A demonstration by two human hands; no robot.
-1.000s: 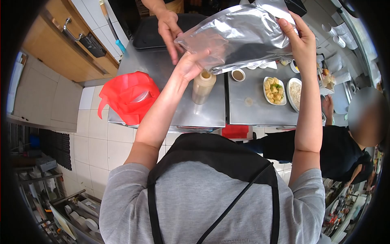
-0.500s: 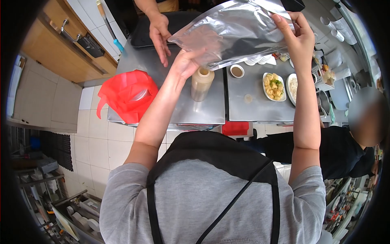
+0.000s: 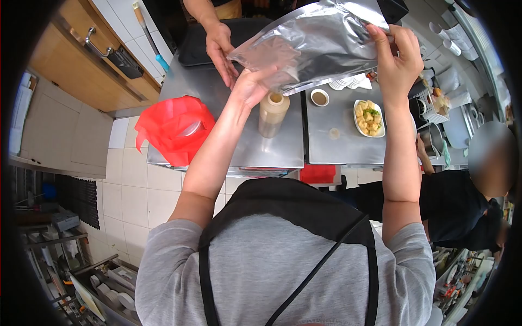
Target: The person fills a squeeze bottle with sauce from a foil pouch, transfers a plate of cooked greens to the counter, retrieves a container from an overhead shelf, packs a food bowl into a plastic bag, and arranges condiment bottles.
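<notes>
A shiny silver foil pouch (image 3: 326, 46) is held up over the counter, slanting from upper right to lower left. My right hand (image 3: 399, 57) pinches its right edge between thumb and fingers. At the lower left end, my left hand (image 3: 253, 87) grips the pouch; some of its fingers are hidden. Another person's open hand (image 3: 220, 51) reaches in from the top, close beside my left hand. Just below the pouch, an open-topped squeeze bottle (image 3: 273, 117) stands upright on the steel counter (image 3: 228, 155).
A red bag (image 3: 176, 130) lies on the counter's left end. To the right are a small cup of brown sauce (image 3: 319, 98), a white dish of golden cubes with greens (image 3: 370, 118) and stacked white lids (image 3: 348, 81). A person in black (image 3: 435, 201) stands at right.
The other person's hand at the top has moved right and down, nearer my left hand. My right forearm now covers the white plate beside the dish. The pouch has barely moved.
</notes>
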